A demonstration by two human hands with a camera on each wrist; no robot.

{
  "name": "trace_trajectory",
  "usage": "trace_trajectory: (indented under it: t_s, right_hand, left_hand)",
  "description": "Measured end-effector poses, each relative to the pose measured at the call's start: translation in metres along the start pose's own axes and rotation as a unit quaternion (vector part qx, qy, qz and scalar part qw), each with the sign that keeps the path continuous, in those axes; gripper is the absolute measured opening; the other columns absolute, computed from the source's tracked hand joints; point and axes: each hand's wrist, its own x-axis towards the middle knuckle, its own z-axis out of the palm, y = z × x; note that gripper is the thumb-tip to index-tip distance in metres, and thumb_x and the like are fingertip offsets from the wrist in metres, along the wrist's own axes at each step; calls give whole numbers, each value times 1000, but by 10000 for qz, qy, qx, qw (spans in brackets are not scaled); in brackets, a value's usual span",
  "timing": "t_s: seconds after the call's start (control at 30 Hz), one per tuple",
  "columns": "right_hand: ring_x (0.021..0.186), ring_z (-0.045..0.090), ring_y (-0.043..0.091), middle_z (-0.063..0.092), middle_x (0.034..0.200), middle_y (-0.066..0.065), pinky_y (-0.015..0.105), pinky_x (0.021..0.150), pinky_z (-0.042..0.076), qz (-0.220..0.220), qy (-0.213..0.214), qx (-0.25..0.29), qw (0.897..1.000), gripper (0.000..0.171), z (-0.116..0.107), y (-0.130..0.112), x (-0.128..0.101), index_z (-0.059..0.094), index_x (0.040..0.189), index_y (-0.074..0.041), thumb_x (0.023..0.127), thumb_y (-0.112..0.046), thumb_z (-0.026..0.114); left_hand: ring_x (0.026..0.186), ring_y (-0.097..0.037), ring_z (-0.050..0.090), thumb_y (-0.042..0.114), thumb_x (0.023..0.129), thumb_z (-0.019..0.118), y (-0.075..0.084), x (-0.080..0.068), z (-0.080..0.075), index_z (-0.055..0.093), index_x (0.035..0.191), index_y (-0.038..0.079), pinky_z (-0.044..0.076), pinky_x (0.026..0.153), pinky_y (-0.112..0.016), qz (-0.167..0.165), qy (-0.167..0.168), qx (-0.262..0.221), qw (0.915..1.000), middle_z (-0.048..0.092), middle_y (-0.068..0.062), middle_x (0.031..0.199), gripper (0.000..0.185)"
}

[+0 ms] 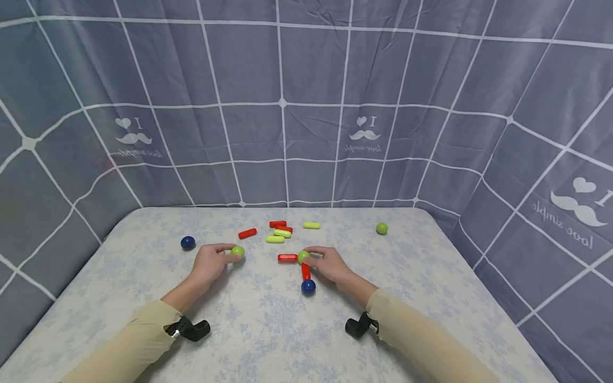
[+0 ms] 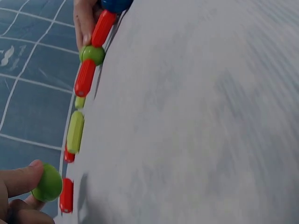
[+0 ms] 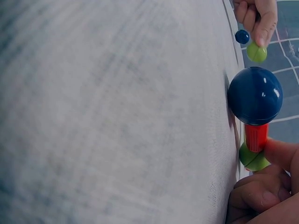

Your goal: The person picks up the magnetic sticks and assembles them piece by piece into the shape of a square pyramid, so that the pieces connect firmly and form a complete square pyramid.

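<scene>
My left hand pinches a green ball between thumb and fingers; in the left wrist view this ball appears raised off the table. With its thumb and fingers, my right hand holds another green ball. One red rod extends left from that ball. A second red rod runs toward me and ends at a dark blue ball. In the right wrist view the blue ball stands close to the camera, and the held green ball is partly hidden.
Beyond the hands lie several loose rods, among them a red rod and a yellow-green rod. A blue ball sits left of my left hand. Far right is a green ball. A grey checked curtain borders the patterned table.
</scene>
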Motion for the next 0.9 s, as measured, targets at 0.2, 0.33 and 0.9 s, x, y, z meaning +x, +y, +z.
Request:
trace_trajectory:
  t_s: [0.2,0.33,0.9]
  right_hand:
    - [101,53,23,57,144,7,33,79,46,-22,-23,5,10000,33,-1,0,0,72,126,-23,94,-28,71]
    - [119,53,24,57,144,7,43,97,47,-59,-22,43,10000,32,-1,1,0,72,126,-23,94,-28,71]
    - [92,52,21,59,141,6,34,75,44,33,1,7,10000,34,0,0,1,72,126,-23,93,-28,72]
  left_hand:
    - [53,-12,32,21,88,77,9,3,19,69,127,3,30,50,-27,17,-204,-59,9998,36,3,62,44]
    - [58,-14,37,20,86,78,13,4,32,71,124,4,33,54,-28,27,-336,-79,9994,46,1,67,42]
    - [63,-13,33,15,84,81,20,3,64,75,116,3,29,57,-28,225,-739,-46,9970,44,7,65,35]
